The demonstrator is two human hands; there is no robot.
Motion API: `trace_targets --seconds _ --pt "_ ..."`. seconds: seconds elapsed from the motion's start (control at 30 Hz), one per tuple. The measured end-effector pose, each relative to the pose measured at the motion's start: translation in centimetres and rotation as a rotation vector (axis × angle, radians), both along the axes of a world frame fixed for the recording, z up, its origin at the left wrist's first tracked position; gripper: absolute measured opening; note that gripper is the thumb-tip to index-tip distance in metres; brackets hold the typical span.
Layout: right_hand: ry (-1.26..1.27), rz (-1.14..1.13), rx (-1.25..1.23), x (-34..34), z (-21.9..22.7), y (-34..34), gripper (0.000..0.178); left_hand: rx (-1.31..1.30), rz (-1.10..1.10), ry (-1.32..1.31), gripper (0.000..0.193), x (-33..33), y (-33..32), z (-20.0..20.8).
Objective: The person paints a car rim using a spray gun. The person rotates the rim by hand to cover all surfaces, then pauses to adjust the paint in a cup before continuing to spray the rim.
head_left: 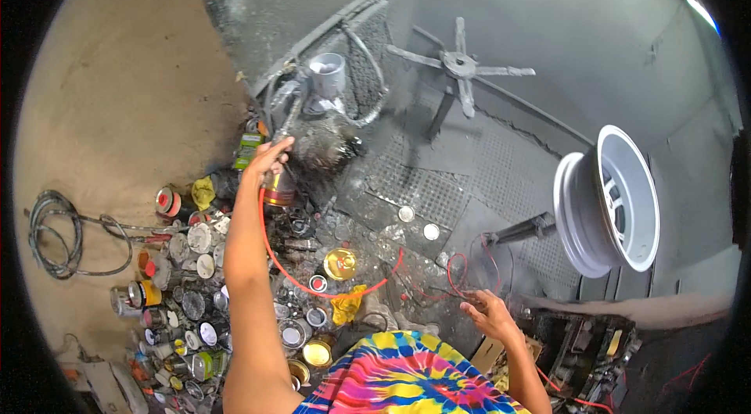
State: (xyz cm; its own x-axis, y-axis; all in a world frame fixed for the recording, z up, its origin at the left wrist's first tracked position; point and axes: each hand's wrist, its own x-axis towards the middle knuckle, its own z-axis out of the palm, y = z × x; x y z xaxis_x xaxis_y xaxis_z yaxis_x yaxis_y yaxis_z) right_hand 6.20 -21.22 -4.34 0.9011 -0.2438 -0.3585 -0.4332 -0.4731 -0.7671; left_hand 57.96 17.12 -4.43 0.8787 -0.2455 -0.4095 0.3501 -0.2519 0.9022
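My left hand (270,160) reaches far forward, its fingers closed around the upper end of a red hose (291,279). A grey, paint-crusted piece extends beyond the fingers; it could be a spray gun's handle, but its shape blends into the clutter. The hose curves down from that hand toward the middle of the floor. Nearer my body, my right hand (490,314) hangs with its fingers apart, beside thin dark and red lines. A silver wheel rim (608,203) sits tilted on a grey stand (520,230) to the right.
A five-armed grey stand (460,64) rises at the back. A translucent cup (328,75) stands beyond my left hand. Several paint cans (296,332) and jars crowd the left floor, with a yellow cloth (347,304) among them. A dark coiled hose (56,234) lies far left.
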Motion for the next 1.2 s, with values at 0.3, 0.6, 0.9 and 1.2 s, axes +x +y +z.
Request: trace_targets --seconds 0.3,0.6,0.9,1.2 --pt "0.111 -0.194 -0.016 -15.9 -2.7 -6.3 0.044 0.848 0.111 -0.462 0.079 5.0 1.9 -8.5" --pt "0.310 -0.372 0.140 -26.3 2.0 -15.9 0.045 0.983 0.459 -1.291 0.056 -6.6 -10.9 -7.9" --pt "-0.401 -0.379 -0.496 -17.5 23.0 -38.2 0.030 -0.312 -1.062 0.545 0.067 -50.1 -50.7 -5.0" --pt "-0.244 -0.322 -0.848 3.3 17.9 -68.5 0.057 -1.140 -1.209 1.998 0.074 -58.1 -70.3 1.3"
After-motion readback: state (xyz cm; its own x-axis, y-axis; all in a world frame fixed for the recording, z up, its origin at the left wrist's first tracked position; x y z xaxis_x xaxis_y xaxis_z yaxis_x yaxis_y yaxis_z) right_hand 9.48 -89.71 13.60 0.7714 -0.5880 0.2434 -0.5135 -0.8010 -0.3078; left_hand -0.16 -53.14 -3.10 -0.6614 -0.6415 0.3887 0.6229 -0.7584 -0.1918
